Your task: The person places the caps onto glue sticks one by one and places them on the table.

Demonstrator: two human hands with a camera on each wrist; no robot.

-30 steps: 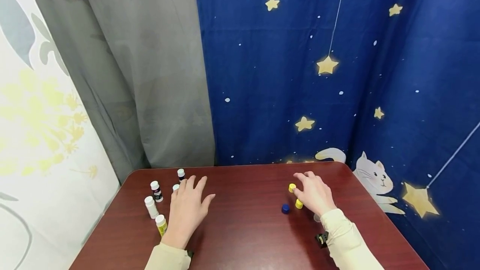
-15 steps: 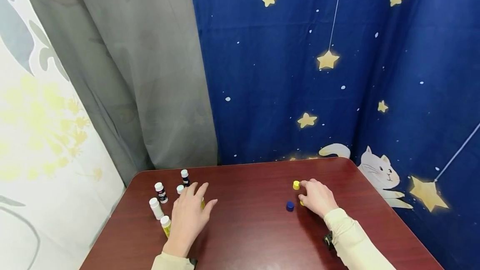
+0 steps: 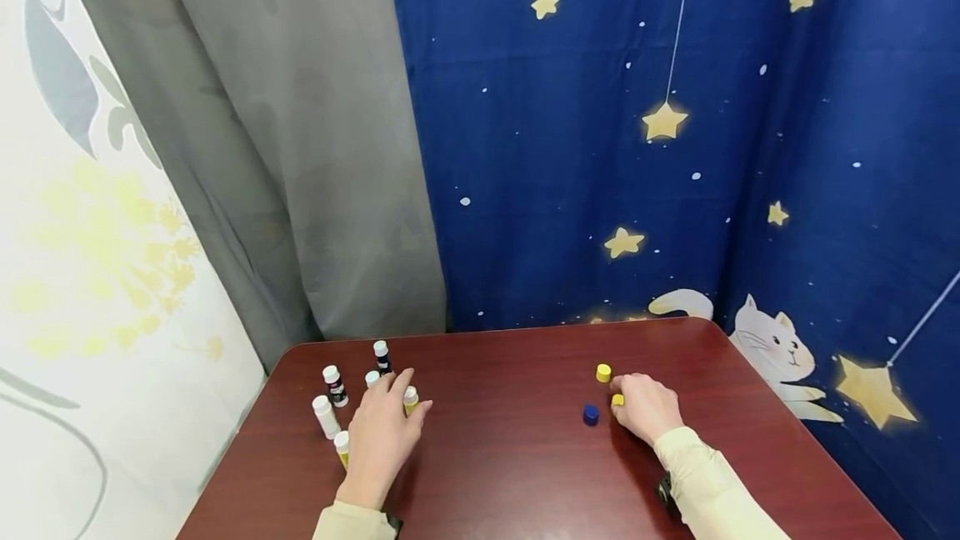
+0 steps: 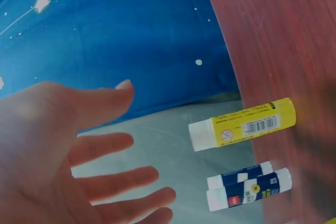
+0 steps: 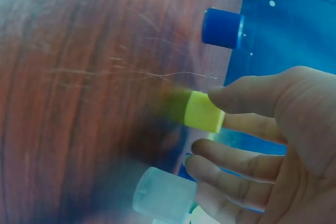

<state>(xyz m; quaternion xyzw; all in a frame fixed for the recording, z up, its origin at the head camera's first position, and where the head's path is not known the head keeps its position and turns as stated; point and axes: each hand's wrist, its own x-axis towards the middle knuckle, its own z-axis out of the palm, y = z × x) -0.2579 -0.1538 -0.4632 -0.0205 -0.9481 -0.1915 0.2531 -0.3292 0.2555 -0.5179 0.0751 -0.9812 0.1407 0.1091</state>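
While my cream sleeves (image 3: 352,522) stretched over the dark red table (image 3: 510,473), my left hand (image 3: 378,440) hovered with fingers spread and holding nothing, one yellow tube (image 3: 342,450) by its outer edge and another white-topped tube (image 3: 411,401) by its thumb. My right hand (image 3: 648,408) pinched a yellow cap (image 5: 205,112) between thumb and index finger, down at the tabletop, a translucent cap (image 5: 164,195) near my other fingertips. Just left of that grip stood a blue cap (image 3: 591,415); slightly farther lay a second yellow one (image 3: 603,373). Two dark bottles (image 3: 337,390) stood upright toward the back left. Behind everything hung a grey curtain (image 3: 352,148) and a starry blue curtain (image 3: 540,148).
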